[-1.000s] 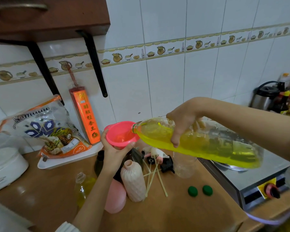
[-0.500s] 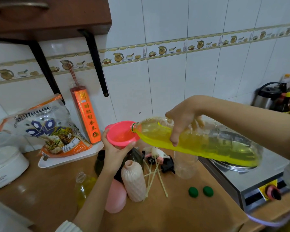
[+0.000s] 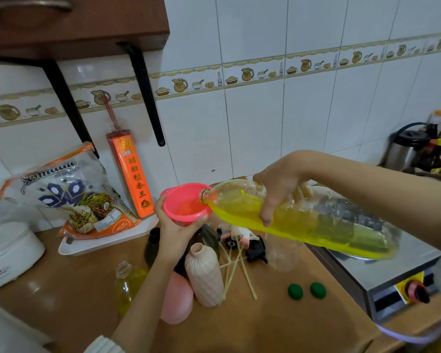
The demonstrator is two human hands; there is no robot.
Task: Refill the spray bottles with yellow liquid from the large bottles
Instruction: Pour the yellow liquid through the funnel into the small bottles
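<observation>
Fingers [image 3: 266,217] of the right hand [image 3: 278,184] are wrapping over the shoulder of the large bottle [image 3: 303,222], clamping it while it is lying nearly flat with its mouth poking over the rim of the pink funnel [image 3: 186,206]. That grip near the neck is probably giving finer control of the tilt, since the heavy end is trailing out over the steel stove [image 3: 392,271]. The left hand [image 3: 176,235] is cupping the funnel from below, thumb and fingers curling round its bowl, seemingly steadying it on a dark spray bottle [image 3: 152,247] that the hand is mostly hiding; I cannot tell how full that one is.

The large bottle is thin clear plastic, ribbed and slightly dented, with yellow liquid pooling along its lower side. The funnel is glossy moulded plastic, already wet inside. On the wooden bench [image 3: 278,322] other containers are waiting uncapped: a cream bottle [image 3: 205,278] with a quilted diamond texture, a smooth pink one [image 3: 176,299], and a small clear one [image 3: 127,284] holding some yellow. Pump heads [image 3: 242,242] with pale dip tubes are lying together behind them, and two green caps [image 3: 306,291] are sitting apart.
</observation>
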